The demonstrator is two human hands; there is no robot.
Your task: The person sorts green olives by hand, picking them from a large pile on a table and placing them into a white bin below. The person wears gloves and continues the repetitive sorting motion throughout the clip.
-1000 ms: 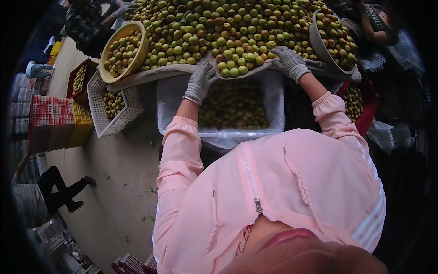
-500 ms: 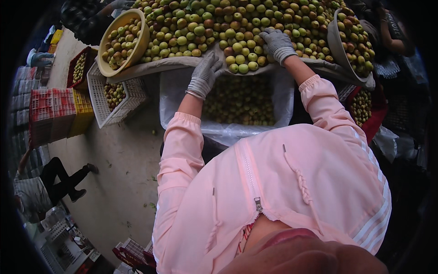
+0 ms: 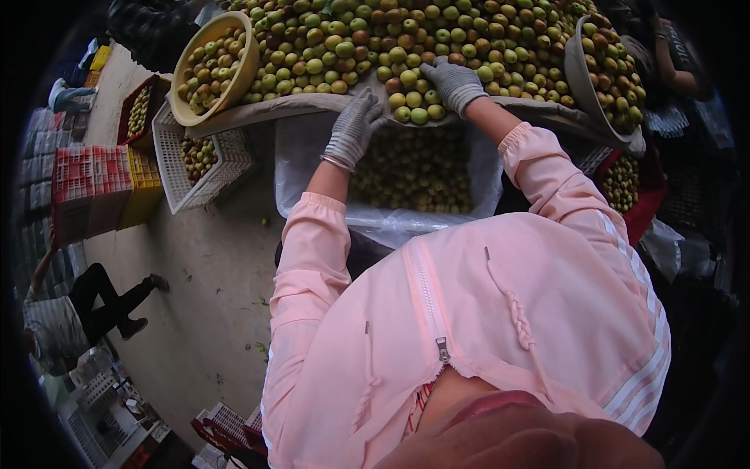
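A big heap of small round fruits (image 3: 336,48), green and reddish brown like jujubes, covers the cloth-edged table in front of me. My right hand (image 3: 455,84), in a grey striped glove, lies on the near side of the heap, its fingers stretched leftward over the fruits and not closed round any that I can see. My left hand (image 3: 355,129), gloved alike, rests at the cloth edge (image 3: 308,103) with its fingers extended and holds nothing visible. Between and below my hands stands a bin lined with clear plastic (image 3: 486,176), with more of the fruits inside.
A yellow basin (image 3: 248,66) of fruits stands at the left, a grey basin (image 3: 580,82) at the right. White (image 3: 176,168), red (image 3: 90,176) and yellow crates (image 3: 144,184) are on the floor at left. Other people are at both sides.
My right hand has slid left and slightly nearer across the fruits, toward my left hand. My left hand has stayed almost in place at the cloth edge.
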